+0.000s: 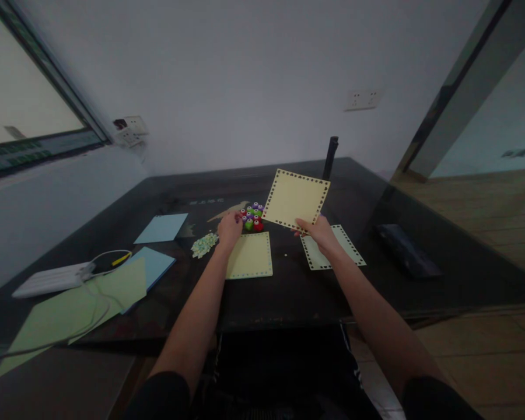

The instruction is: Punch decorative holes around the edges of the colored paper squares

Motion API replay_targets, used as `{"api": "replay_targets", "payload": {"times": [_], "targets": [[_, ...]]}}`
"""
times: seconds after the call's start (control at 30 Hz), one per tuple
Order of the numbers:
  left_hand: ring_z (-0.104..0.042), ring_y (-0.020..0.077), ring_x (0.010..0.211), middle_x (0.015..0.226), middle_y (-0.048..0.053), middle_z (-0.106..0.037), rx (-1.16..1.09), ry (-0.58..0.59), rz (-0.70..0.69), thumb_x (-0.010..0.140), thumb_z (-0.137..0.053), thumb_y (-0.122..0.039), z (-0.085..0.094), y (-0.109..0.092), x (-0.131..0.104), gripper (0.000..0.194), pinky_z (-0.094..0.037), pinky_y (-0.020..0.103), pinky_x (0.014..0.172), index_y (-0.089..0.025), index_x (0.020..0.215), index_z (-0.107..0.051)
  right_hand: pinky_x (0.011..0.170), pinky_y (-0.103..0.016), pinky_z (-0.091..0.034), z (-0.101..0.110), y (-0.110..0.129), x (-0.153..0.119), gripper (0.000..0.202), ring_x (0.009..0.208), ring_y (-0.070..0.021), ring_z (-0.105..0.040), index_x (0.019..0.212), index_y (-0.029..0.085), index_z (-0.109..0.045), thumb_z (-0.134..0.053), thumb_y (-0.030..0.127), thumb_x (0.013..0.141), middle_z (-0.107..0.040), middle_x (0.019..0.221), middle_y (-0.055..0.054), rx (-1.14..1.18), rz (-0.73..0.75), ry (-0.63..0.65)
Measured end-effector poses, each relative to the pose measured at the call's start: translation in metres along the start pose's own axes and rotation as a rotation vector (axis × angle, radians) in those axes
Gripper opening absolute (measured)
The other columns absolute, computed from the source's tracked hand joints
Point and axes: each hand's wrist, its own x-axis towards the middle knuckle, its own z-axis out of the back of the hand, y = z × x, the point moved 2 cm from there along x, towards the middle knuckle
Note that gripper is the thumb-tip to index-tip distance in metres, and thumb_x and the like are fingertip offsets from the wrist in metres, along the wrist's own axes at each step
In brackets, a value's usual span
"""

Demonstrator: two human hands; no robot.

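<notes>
My right hand (321, 232) pinches the lower edge of a square yellow sheet of paper (296, 199), holding it tilted above the table. Small dark-looking holes run round that sheet's border. My left hand (230, 227) has its fingers curled at the left side of a cluster of small round red, green and purple pieces with white spots (254, 217); what lies in the fingertips is hidden. Below this hand lies another yellow sheet (250, 256) with a row of marks along its edges. A pale sheet with a holed border (335, 249) rests partly under my right forearm.
Small paper bits (203, 245) form a pile left of my left hand. Further left are blue sheets (161, 228), pale green sheets (76, 303) and a white power strip (55, 279) with cables. A dark case (406, 251) lies right; a black upright object (331, 157) stands behind.
</notes>
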Motion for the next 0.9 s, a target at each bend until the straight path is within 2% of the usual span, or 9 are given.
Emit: {"api": "replay_targets", "payload": {"times": [0.2,0.4,0.53,0.73,0.83,0.9], "targets": [[-0.058,0.0248,0.092,0.102,0.011,-0.061,0.02,0.07,-0.097,0.079,-0.054,-0.036,-0.008,-0.009,-0.006,0.028,-0.044,0.033,0.078,-0.02,0.099,-0.063,0.045,-0.025,-0.043,0.001,-0.001,0.0,0.028,0.049,-0.0155,-0.061,0.082,0.011,-0.062,-0.067,0.033,0.066,-0.068,0.067,-0.007,-0.021,0.013,0.004],[-0.056,0.028,0.099,0.112,0.014,-0.055,0.095,0.075,-0.154,0.078,-0.056,-0.03,-0.015,-0.014,-0.013,0.034,-0.045,0.036,0.08,-0.019,0.11,-0.06,0.044,-0.024,-0.044,-0.001,-0.002,0.0,0.026,0.05,-0.0157,-0.062,0.082,0.012,-0.061,-0.067,0.03,0.065,-0.068,0.065,-0.006,0.034,0.021,0.018],[-0.054,0.0285,0.102,0.114,0.015,-0.052,0.093,0.07,-0.143,0.077,-0.058,-0.027,-0.017,-0.016,-0.014,0.031,-0.044,0.037,0.084,-0.017,0.107,-0.059,0.042,-0.024,-0.043,-0.002,-0.003,0.001,0.025,0.046,-0.0149,-0.06,0.081,0.011,-0.06,-0.067,0.03,0.065,-0.067,0.062,-0.006,0.007,0.012,0.013],[-0.051,0.0277,0.107,0.111,0.014,-0.056,-0.011,-0.018,-0.19,0.079,-0.057,-0.022,-0.004,-0.024,-0.013,0.025,-0.041,0.037,0.088,-0.016,0.103,-0.056,0.045,-0.025,-0.047,-0.002,-0.004,0.001,0.026,0.048,-0.0142,-0.061,0.082,0.011,-0.061,-0.067,0.03,0.065,-0.069,0.066,-0.007,0.029,0.024,0.011],[-0.057,0.0261,0.094,0.099,0.013,-0.061,-0.142,-0.026,-0.143,0.081,-0.055,-0.025,0.006,-0.033,-0.012,0.026,-0.043,0.037,0.081,-0.016,0.105,-0.052,0.045,-0.025,-0.047,-0.002,-0.004,0.001,0.027,0.048,-0.0146,-0.061,0.082,0.011,-0.061,-0.066,0.032,0.067,-0.068,0.064,-0.007,0.022,0.033,0.023],[-0.06,0.0226,0.082,0.09,0.01,-0.063,-0.304,-0.002,-0.118,0.081,-0.055,-0.025,0.009,-0.042,-0.012,0.028,-0.045,0.034,0.074,-0.017,0.107,-0.05,0.044,-0.025,-0.047,-0.002,-0.004,0.001,0.027,0.048,-0.0147,-0.061,0.082,0.012,-0.061,-0.067,0.032,0.066,-0.068,0.065,-0.007,0.034,0.046,0.016]]}}
